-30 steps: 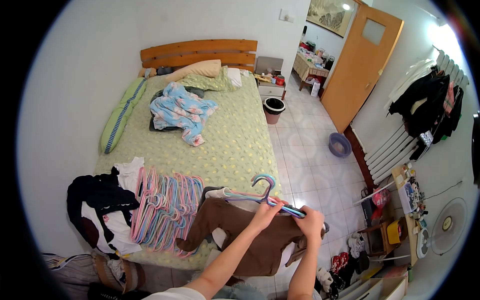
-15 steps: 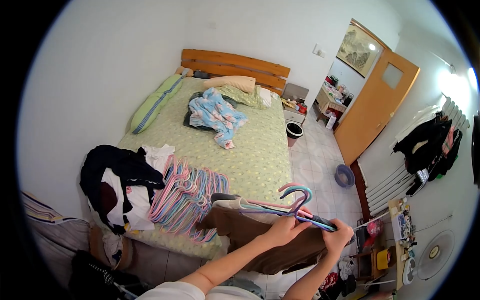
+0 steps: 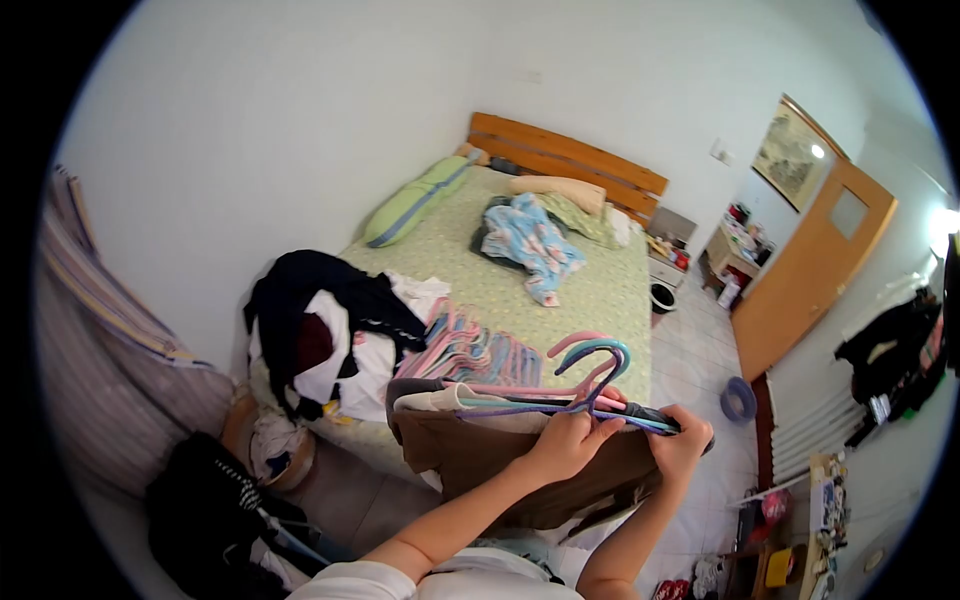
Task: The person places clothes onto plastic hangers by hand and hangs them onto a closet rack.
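Several clothes hangers [image 3: 592, 352] in pink, teal and purple are bunched together in front of me, their hooks pointing up. Garments hang on them, with a brown top [image 3: 470, 452] nearest me and grey and cream shoulders behind it. My left hand [image 3: 568, 446] is closed around the hangers just below the hooks. At the right shoulder end, my right hand [image 3: 682, 442] grips the dark cloth and the hanger tips. Beyond the clothes, a pile of pink, blue and white hangers [image 3: 475, 350] lies on the bed, partly hidden by the held garments.
Dark and white clothes [image 3: 330, 310] are heaped on the near left of the bed [image 3: 610, 300]. A basket [image 3: 300, 462] and a black garment [image 3: 200, 520] are at lower left. A purple basin [image 3: 738, 400] sits on the floor, near the open door [image 3: 810, 275].
My view has turned left, so the room shifts rightward in the picture. Both hands keep their hold, and the hanging clothes now cover more of the hanger pile.
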Tool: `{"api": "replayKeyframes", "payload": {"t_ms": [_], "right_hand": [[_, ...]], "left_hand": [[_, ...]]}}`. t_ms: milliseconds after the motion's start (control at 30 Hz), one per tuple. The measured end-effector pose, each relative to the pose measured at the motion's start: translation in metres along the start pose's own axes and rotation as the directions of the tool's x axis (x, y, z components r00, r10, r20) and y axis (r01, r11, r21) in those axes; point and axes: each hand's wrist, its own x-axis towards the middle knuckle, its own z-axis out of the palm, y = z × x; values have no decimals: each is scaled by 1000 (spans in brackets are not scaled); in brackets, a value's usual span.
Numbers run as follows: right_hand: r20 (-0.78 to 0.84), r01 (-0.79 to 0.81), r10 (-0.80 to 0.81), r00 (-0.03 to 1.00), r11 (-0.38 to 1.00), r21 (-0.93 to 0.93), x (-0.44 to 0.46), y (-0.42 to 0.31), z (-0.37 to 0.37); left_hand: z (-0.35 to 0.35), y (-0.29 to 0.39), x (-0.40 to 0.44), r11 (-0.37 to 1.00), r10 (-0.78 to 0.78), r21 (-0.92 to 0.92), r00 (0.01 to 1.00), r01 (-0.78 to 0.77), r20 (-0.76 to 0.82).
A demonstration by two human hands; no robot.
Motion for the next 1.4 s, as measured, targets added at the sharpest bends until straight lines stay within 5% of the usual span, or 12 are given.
{"api": "replayKeyframes", "payload": {"t_ms": [400, 700, 967, 1233, 1267, 1400], "right_hand": [[338, -5, -139, 931, 920, 393, 19, -95, 117], [522, 20, -422, 741, 792, 611, 45, -157, 194], [426, 83, -745, 513, 537, 839, 57, -221, 222], [358, 29, -862, 359, 394, 919, 29, -284, 235], [333, 28, -875, 350, 365, 930, 25, -292, 236], [255, 66, -902, 350, 295, 953, 5, -331, 225]], "left_hand": [[-110, 19, -40, 970, -145, -233, 928, 65, -343], [-166, 37, -47, 1000, -16, 7, 776, 27, -631], [-199, 50, -71, 969, 136, 227, 555, 99, -821], [-227, 78, -106, 962, 231, 260, 264, 81, -936], [-231, 85, -115, 957, 177, 225, 251, 181, -952], [-244, 106, -144, 934, 293, 326, 210, 146, -933]]}}
